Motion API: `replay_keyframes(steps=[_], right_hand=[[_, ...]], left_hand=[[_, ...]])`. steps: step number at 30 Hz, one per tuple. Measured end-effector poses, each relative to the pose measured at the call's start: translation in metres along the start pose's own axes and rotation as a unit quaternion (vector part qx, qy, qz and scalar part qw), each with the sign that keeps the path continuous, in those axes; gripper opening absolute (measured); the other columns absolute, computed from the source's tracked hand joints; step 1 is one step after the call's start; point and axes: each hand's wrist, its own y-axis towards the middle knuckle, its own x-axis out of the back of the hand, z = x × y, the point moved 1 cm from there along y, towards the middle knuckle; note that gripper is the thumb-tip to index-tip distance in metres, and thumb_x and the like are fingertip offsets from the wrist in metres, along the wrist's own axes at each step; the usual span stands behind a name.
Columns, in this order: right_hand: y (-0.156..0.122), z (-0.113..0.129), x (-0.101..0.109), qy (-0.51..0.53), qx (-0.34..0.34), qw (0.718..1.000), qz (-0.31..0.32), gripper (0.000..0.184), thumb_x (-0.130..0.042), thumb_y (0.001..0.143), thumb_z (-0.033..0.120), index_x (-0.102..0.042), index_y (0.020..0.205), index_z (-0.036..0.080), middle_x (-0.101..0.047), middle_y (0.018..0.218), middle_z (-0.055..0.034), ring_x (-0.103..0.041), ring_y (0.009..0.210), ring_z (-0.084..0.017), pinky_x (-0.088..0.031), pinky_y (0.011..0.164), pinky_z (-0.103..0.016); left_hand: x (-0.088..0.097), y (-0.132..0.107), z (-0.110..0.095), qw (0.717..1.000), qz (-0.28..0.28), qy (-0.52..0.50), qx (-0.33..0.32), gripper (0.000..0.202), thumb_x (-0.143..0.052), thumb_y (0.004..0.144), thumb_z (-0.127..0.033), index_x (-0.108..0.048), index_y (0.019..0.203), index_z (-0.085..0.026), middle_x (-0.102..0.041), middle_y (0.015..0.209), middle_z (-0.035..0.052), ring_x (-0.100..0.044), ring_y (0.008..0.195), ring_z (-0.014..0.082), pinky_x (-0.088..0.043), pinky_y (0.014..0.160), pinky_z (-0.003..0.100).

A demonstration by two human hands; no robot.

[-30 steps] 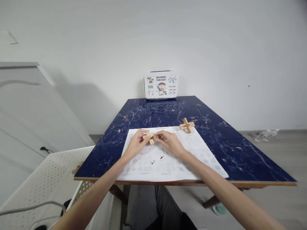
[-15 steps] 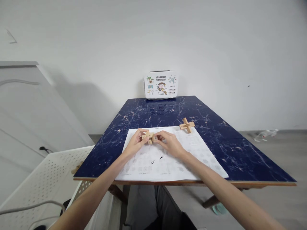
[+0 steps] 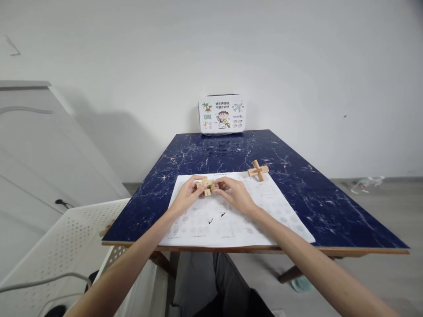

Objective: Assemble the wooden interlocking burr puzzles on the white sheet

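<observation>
Both hands meet over a white printed sheet (image 3: 231,220) on the dark blue marbled table (image 3: 317,193). My left hand (image 3: 187,196) and my right hand (image 3: 235,193) each pinch one side of a small wooden interlocking puzzle (image 3: 206,186), held just above the sheet. Fingers of both hands are closed round its bars. A second wooden cross-shaped puzzle (image 3: 258,169) lies untouched at the sheet's far right corner.
A white illustrated box (image 3: 222,113) stands against the wall at the table's far edge. A white perforated basket (image 3: 66,237) with a cable sits low at the left. A white cabinet is at far left. Small objects lie on the floor at right.
The hands have turned the wooden puzzle slightly between the fingers; they stay in the same spot over the sheet. The view has tipped a little downward.
</observation>
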Motion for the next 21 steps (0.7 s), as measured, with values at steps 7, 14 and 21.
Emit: replay_keyframes(steps=[7, 14, 21], right_hand=[[0.0008, -0.0028, 0.0003, 0.044, -0.046, 0.998, 0.001, 0.015, -0.067, 0.094, 0.025, -0.066, 0.109, 0.022, -0.077, 0.095, -0.0045, -0.073, 0.086, -0.020, -0.058, 0.081, -0.034], [-0.0003, -0.0033, 0.0013, 0.045, -0.045, 0.998, 0.007, 0.016, -0.063, 0.096, 0.026, -0.067, 0.111, 0.023, -0.078, 0.097, -0.0051, -0.075, 0.087, -0.021, -0.058, 0.082, -0.036], [-0.0004, -0.0042, 0.0024, 0.017, -0.029, 0.999, -0.015, 0.015, -0.067, 0.093, 0.031, -0.070, 0.107, 0.024, -0.077, 0.097, -0.0052, -0.073, 0.085, -0.022, -0.057, 0.081, -0.036]], left_hand=[[-0.0043, 0.0001, 0.0027, 0.999, -0.005, 0.043, -0.011, 0.056, -0.083, 0.078, -0.038, -0.057, 0.123, -0.020, -0.068, 0.114, 0.0084, -0.069, 0.094, 0.0186, -0.055, 0.083, 0.031], [-0.0021, -0.0026, 0.0026, 0.994, -0.010, 0.103, -0.032, 0.062, -0.084, 0.076, -0.036, -0.059, 0.130, -0.020, -0.071, 0.112, 0.0088, -0.068, 0.087, 0.0176, -0.056, 0.081, 0.031], [-0.0033, -0.0052, 0.0025, 0.987, -0.011, 0.146, -0.061, 0.063, -0.084, 0.075, -0.038, -0.061, 0.131, -0.020, -0.073, 0.103, 0.0074, -0.067, 0.081, 0.0182, -0.056, 0.079, 0.033]])
